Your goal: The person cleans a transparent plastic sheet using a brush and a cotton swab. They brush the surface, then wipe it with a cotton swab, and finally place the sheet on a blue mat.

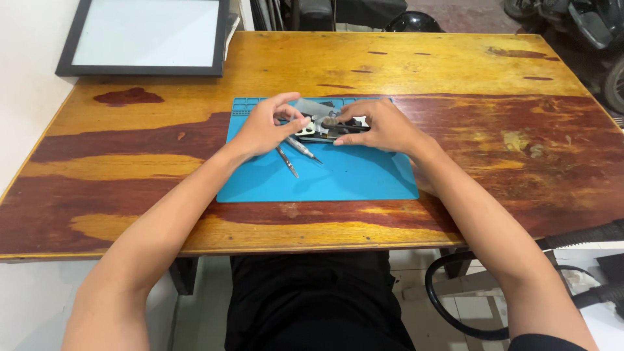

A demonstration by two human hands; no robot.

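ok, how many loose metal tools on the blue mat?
2. A screwdriver-like tool lies just below the left hand, and slim tweezers lie beside it, nearer the person. More may be hidden under the hands.

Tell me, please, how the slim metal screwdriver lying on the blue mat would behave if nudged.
The screwdriver looks thin, round and rigid, so it would probably roll. The blue mat looks rubbery and may slow it. It seems light.

One black-framed rectangular panel (146,36), pale blank face, screen or board uncertain, leaning at the far left corner of the wooden table (455,71), against the wall. No packages, labels or signs visible.
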